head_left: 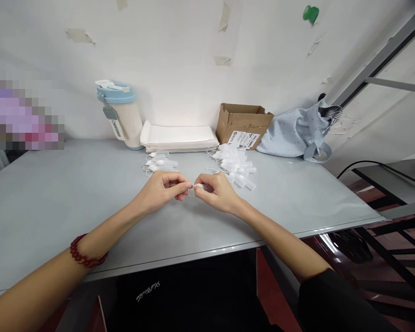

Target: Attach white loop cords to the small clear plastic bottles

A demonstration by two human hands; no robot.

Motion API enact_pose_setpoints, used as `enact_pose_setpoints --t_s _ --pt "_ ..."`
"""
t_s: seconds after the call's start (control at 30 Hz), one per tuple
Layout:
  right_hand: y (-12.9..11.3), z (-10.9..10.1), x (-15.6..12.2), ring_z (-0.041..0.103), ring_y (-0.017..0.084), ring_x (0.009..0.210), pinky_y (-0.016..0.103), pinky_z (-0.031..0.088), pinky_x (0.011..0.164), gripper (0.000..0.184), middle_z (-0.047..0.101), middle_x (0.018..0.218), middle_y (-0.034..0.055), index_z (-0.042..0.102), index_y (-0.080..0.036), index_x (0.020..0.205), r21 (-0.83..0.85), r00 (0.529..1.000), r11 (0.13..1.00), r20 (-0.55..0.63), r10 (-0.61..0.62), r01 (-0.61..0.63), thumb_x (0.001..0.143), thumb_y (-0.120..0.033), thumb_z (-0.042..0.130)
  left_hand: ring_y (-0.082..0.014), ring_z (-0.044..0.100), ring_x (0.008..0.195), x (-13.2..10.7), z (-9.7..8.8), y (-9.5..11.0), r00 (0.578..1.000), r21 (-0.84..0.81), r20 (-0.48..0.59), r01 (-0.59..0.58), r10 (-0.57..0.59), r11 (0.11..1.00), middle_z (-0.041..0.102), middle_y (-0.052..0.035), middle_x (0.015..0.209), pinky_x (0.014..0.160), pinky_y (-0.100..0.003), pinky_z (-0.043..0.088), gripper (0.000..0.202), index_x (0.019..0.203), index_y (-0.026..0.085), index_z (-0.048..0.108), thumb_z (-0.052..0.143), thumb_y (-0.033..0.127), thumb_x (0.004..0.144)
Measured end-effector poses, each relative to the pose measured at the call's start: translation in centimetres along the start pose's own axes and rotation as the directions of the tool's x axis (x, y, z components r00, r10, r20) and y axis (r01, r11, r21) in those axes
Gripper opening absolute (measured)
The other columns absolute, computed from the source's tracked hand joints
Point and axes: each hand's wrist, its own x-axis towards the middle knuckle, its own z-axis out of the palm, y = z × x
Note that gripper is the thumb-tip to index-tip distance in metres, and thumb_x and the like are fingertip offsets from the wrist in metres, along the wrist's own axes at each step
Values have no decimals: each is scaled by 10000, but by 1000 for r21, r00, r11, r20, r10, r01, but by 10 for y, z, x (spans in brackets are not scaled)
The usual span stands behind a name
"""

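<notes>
My right hand (217, 192) is closed around a small translucent bottle with a white top (199, 185), its tip toward the left. Fingertips of my left hand (164, 190) pinch a thin pale cord (191, 192) at the bottle's tip; a loop of it hangs between the hands. Both hands are close together above the grey table. Behind my left hand lies a small group of similar bottles (166, 163) with looped cords. A larger heap of such bottles (235, 161) lies beyond my right hand, white tops toward the left.
Against the wall stand a cream tumbler with a blue lid (126, 115), a stack of white envelope-like sheets (180, 137), an open cardboard box (242, 124) and a light blue cloth bag (290, 131). The grey table (124, 240) ends at a front edge near my body.
</notes>
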Motion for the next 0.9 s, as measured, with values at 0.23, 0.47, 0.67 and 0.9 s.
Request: enact_pose_setpoints --t_s 0.23,0.47,0.67,0.9 --pt "4 2 1 352 60 441 212 298 510 186 384 457 -66 556 -149 622 -19 1000 1000 14 -7 7 753 -273 511 -124 571 544 2 3 -5 1000 4 20 5 -5 1000 607 -7 571 540 -230 468 231 673 150 659 641 354 781" --pt "5 3 0 338 61 445 216 294 509 232 381 455 -63 562 -151 612 -49 999 999 42 11 -9 772 -312 516 -119 573 550 2 4 -14 999 25 47 5 -6 1000 614 -4 590 546 -220 476 213 697 155 663 599 325 810" --pt "5 4 0 355 67 453 217 290 509 249 398 463 -56 565 -154 621 -82 998 997 66 10 -5 792 -329 520 -129 588 573 2 2 -6 994 50 113 -3 -3 999 620 -5 600 565 -232 494 228 662 165 643 579 326 810" --pt "6 -6 4 403 87 515 229 292 549 270 471 553 -28 590 -142 792 -159 990 979 86 -113 125 893 -357 462 -119 588 576 6 -26 3 993 130 119 -23 7 991 634 -1 587 580 -215 490 231 652 172 682 628 336 805"
